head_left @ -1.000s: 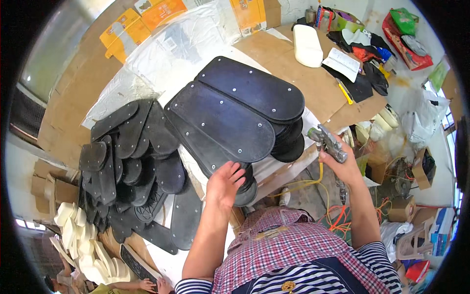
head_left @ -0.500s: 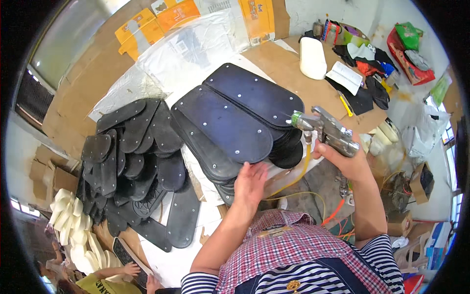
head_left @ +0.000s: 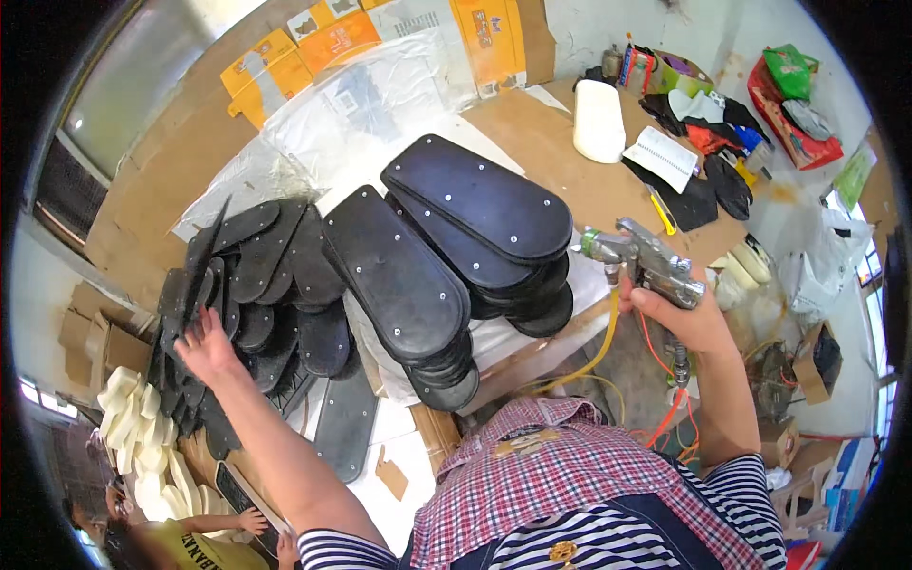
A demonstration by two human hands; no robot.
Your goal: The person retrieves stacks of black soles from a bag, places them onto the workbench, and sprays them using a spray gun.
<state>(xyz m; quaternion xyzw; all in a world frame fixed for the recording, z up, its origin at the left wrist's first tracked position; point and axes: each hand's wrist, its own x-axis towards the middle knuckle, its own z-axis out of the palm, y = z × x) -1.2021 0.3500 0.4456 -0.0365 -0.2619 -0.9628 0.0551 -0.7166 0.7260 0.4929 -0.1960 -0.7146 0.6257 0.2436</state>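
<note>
My left hand [head_left: 207,348] is over the left-hand heap, fingers and thumb around the lower end of a black sole-shaped panel [head_left: 200,261]. That panel is tipped up on edge, so it looks thin. Beneath and beside it lies a loose heap of similar black panels [head_left: 255,326]. My right hand [head_left: 670,296] is closed around a metal spray gun [head_left: 655,263], its green-tipped nozzle pointing left. Between my hands stand two stacks of rounded black panels with small metal studs: a left stack [head_left: 394,275] and a right stack [head_left: 489,195], close to the gun's nozzle.
Yellow and orange hoses hang below the gun. Cream foam pieces [head_left: 142,418] are piled at the lower left, near another person's hand [head_left: 252,520]. A white pad [head_left: 598,121], an open notebook [head_left: 662,158] and a yellow cutter [head_left: 662,211] lie on the cardboard-covered table.
My left hand has gone from the stacks to the heap on the left, carrying a black panel. The left stack's top panel is gone. My right hand and the spray gun have barely shifted.
</note>
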